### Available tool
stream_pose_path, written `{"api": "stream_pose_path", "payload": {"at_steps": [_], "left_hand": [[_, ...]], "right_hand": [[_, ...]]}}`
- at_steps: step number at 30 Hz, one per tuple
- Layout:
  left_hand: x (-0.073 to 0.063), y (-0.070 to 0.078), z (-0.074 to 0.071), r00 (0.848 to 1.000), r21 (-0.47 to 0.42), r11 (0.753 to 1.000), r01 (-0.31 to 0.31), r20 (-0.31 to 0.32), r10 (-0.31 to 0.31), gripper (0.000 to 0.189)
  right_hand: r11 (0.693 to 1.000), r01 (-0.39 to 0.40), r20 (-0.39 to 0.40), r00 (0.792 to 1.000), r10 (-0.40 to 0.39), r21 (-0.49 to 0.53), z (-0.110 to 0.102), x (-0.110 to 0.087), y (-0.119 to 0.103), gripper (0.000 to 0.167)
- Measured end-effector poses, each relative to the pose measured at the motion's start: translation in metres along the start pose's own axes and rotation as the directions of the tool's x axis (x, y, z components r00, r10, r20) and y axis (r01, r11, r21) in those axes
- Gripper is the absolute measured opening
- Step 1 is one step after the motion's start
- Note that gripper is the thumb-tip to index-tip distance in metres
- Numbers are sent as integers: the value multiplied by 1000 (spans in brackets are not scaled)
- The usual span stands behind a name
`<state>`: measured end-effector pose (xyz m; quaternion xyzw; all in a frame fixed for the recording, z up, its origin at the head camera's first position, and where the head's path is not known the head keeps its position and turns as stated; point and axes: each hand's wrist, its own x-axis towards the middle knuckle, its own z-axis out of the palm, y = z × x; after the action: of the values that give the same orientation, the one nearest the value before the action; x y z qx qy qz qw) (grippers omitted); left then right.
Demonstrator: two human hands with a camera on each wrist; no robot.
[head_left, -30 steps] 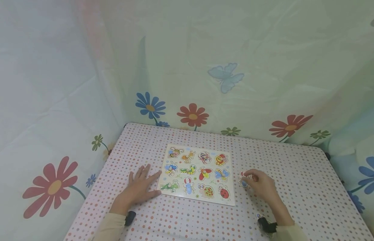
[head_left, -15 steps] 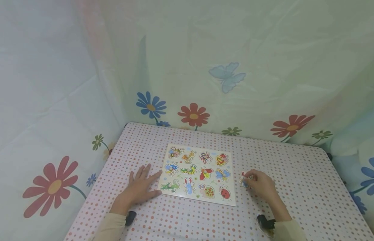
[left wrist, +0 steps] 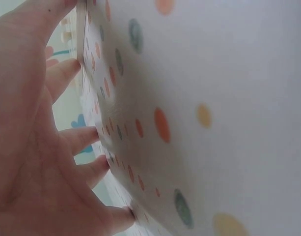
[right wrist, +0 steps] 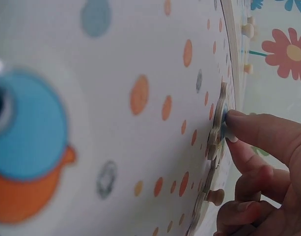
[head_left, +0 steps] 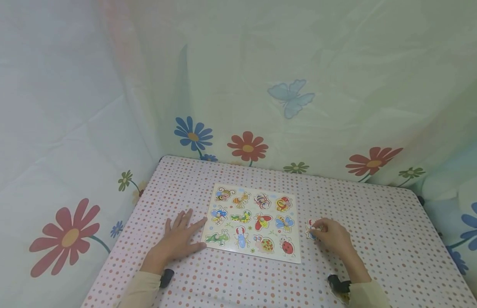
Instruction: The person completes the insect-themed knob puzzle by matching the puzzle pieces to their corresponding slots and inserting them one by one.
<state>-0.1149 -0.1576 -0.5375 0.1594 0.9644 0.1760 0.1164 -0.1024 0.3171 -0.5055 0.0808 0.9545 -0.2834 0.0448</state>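
A flat peg puzzle board (head_left: 231,248) with several painted insects lies on the table. My left hand (head_left: 178,239) rests spread at its left side, with the index fingertip and thumb right at the board's edge. To the right of the board, my right hand (head_left: 332,235) pinches the knob of a small blue and red puzzle piece (head_left: 310,229) between thumb and index finger. In the right wrist view that puzzle piece (right wrist: 217,125) lies close over the dotted cloth, its knob partly hidden by the fingertips. The other right fingers are curled under.
Beside the right hand another piece with a wooden knob (right wrist: 215,197) lies on the cloth. A piece with a blue and orange print (right wrist: 32,132) is close to the right wrist camera. The dotted tablecloth (head_left: 242,282) covers the table, and a flowered curtain (head_left: 323,107) hangs behind.
The right wrist has shifted very slightly, with the fingers still at the same puzzle piece. My left hand and the board stay where they were; the head view has drifted a little.
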Motion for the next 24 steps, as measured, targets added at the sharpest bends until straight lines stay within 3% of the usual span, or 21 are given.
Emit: {"api": "stream_pose_path", "payload": {"at_steps": [13,24], "left_hand": [[0,0,0,1000,0,1000,5,2,-5,77],[1,2,-1,1000,5,1000,13,11,-13,77]], "right_hand": [[998,-2,6,1000,2,61,4,-1,2,32],[992,11,2,1000,-11,126,10,-4,-15,32]]}}
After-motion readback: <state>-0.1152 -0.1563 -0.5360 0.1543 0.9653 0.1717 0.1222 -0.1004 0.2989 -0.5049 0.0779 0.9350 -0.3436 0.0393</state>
